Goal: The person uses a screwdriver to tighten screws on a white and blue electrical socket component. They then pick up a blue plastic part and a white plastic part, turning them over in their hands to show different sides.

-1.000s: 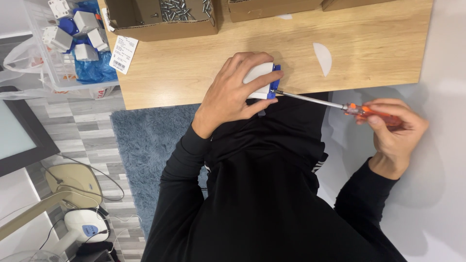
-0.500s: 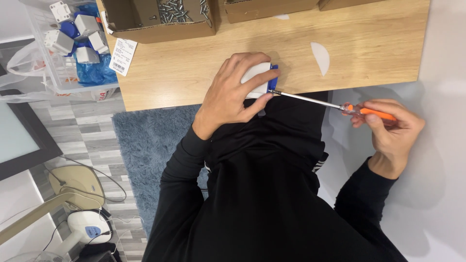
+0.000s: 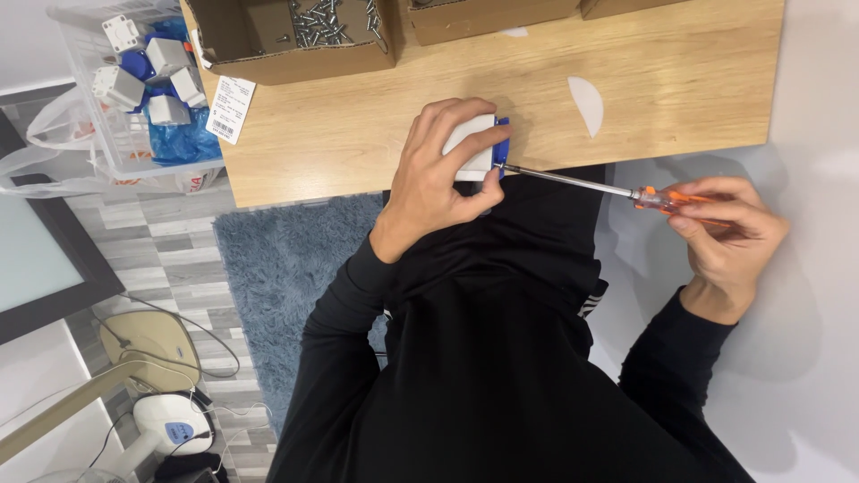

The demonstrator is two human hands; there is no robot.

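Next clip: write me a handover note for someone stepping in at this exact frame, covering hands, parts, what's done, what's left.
Left hand: clamped over the white and blue part, pinning it at the near edge of the table.
Right hand: grips the orange handle of the screwdriver, off the table's edge; shaft level, tip at the part's blue side.
Nearby: box of screws at the far side; clear bin of similar parts beside the table.
Done: driver is at the part.
Left: whether a screw is seated cannot be told; check it.
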